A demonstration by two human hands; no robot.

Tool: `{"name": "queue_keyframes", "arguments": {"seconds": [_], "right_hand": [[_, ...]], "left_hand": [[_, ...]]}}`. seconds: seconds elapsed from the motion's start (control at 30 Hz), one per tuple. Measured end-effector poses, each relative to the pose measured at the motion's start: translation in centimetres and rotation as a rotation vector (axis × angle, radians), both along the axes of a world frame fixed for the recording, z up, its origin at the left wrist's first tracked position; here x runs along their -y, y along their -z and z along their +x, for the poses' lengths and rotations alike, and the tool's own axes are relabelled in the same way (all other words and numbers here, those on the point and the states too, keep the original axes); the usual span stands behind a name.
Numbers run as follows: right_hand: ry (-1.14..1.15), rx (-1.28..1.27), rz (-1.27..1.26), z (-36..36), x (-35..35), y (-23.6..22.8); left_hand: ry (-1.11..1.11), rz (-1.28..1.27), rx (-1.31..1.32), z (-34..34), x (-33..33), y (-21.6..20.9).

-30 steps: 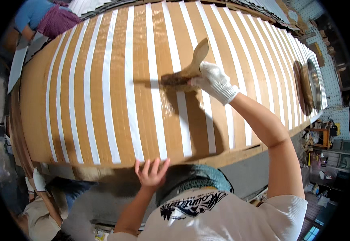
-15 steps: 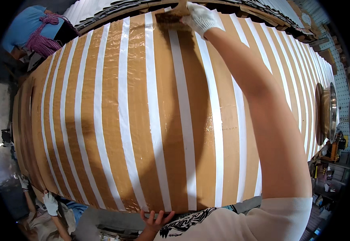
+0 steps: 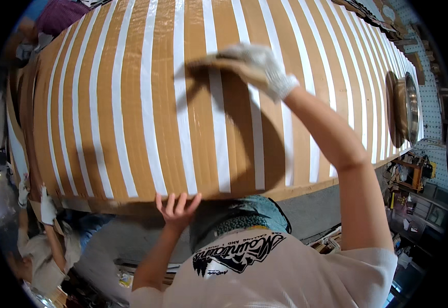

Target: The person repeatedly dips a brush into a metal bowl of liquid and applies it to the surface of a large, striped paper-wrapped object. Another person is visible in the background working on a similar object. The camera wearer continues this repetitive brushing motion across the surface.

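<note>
A wide brown work surface with parallel white strips stretches before me, glossy in patches. My right hand, in a white knit glove, grips a brush with a broad brown head. It is over the middle of the surface, blurred by motion, and casts a dark shadow. Whether the bristles touch the strips I cannot tell. At the near edge my bare left hand rests with its fingers spread over the rim; its thumb is hidden.
A round metal basin stands at the right end. Past the lower left corner, a co-worker's white-gloved hands are at the surface's edge. A purple bundle sits at the far left. Cluttered shelves line the right.
My right hand has drawn the brush from the far edge toward me, to the middle of the surface. My left hand stays at the near edge. The view has shifted, showing more of my body.
</note>
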State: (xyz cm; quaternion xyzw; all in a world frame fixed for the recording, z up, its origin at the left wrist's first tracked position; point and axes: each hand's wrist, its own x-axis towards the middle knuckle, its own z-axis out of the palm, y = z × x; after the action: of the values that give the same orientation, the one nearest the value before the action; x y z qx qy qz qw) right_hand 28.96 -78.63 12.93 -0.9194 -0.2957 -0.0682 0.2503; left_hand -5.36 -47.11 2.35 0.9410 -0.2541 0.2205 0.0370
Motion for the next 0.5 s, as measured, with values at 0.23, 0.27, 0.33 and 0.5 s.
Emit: {"name": "queue_keyframes", "arguments": {"seconds": [0.23, 0.27, 0.33, 0.5], "right_hand": [[-0.089, 0.01, -0.152, -22.4, 3.1, -0.9], [-0.095, -0.153, -0.146, -23.4, 3.4, -1.9], [-0.108, -0.487, -0.13, -24.7, 3.5, -5.3], [0.047, -0.071, 0.043, -22.5, 2.9, -3.9]], "left_hand": [[0.003, -0.058, -0.007, 0.2, 0.6, -0.6], [-0.011, -0.06, -0.006, 0.0, 0.7, -0.6], [-0.035, -0.077, -0.029, -0.1, 0.9, -0.8], [-0.013, -0.072, -0.044, -0.1, 0.7, -1.3]]}}
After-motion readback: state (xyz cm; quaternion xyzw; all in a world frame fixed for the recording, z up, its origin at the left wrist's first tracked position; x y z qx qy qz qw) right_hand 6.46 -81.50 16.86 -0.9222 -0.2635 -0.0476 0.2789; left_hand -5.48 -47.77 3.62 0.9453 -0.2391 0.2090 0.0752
